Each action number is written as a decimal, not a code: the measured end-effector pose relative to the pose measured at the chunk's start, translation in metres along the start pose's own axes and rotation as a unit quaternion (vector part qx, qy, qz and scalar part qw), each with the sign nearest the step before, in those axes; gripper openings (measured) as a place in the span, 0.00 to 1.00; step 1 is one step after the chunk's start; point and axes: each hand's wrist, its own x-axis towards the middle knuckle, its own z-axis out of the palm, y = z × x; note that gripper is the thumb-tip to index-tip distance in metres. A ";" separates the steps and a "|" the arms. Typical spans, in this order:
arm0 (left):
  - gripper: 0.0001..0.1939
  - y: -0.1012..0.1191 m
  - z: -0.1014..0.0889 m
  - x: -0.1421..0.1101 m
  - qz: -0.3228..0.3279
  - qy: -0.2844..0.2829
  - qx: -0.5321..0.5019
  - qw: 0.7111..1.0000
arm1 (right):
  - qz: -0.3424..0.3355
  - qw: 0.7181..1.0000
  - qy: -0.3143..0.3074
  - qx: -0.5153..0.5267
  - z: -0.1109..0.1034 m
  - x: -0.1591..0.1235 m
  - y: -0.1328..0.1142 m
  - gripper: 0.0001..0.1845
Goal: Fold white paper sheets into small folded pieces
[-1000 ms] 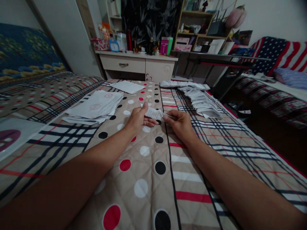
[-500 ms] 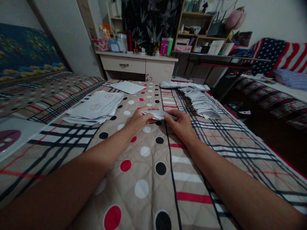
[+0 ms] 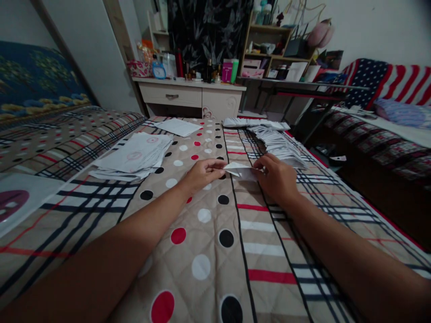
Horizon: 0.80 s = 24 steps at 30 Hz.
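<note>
A small folded white paper (image 3: 240,171) lies low over the quilted bedspread (image 3: 215,242) between my hands. My right hand (image 3: 276,177) grips its right end with fingers curled. My left hand (image 3: 204,172) sits just left of it, fingers curled with the tips at the paper's left edge; whether they pinch it is unclear. A long row of similar folded papers (image 3: 279,146) lies just beyond my right hand. A loose pile of flat printed sheets (image 3: 134,154) lies to the left of my left hand.
A single white sheet (image 3: 178,127) lies at the bed's far end. A white dresser (image 3: 190,94) crowded with bottles and a blue clock (image 3: 157,71) stands behind. A second bed with a flag-patterned cover (image 3: 387,83) is at right, across a dark floor gap.
The paper was held up between both hands, then folded flatter and carried to the right. My right hand moved right toward the row of folded papers; the left hand's hold has loosened.
</note>
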 end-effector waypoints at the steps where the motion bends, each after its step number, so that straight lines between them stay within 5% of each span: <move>1: 0.25 -0.001 0.000 0.000 0.000 -0.001 0.001 1.000 | -0.002 1.000 0.000 -0.024 -0.005 -0.002 0.013 0.04; 6: 0.20 -0.002 0.004 0.001 0.002 -0.003 0.029 1.000 | 0.064 0.990 0.030 -0.124 -0.019 -0.010 0.083 0.03; 10: 0.16 -0.002 0.004 0.002 0.011 -0.009 0.047 0.999 | 0.123 0.977 0.013 -0.176 -0.016 -0.007 0.113 0.04; 24: 0.10 0.002 0.006 0.001 -0.019 -0.010 0.065 0.998 | 0.261 0.919 -0.157 -0.248 0.008 0.025 0.112 0.19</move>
